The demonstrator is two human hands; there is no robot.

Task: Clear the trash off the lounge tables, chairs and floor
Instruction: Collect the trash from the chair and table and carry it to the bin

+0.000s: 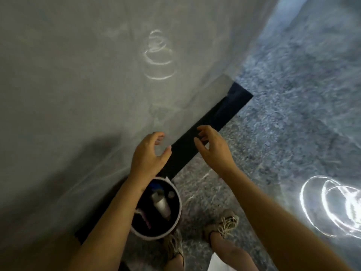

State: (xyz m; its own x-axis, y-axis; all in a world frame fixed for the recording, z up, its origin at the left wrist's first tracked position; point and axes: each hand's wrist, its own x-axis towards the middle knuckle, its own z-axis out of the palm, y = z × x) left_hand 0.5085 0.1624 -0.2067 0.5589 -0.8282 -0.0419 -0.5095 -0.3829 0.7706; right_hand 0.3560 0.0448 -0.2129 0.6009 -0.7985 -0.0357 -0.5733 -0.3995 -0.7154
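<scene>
Left hand (150, 153) and right hand (213, 147) hovered at frame centre, fingers released and empty, above a round white bin (154, 237) holding a grey cylinder (161, 202).

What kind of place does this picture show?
Probably an indoor public room or corridor: a grey wall with a black baseboard, a speckled polished floor, and a round bin holding a bottle by the wall.
</scene>
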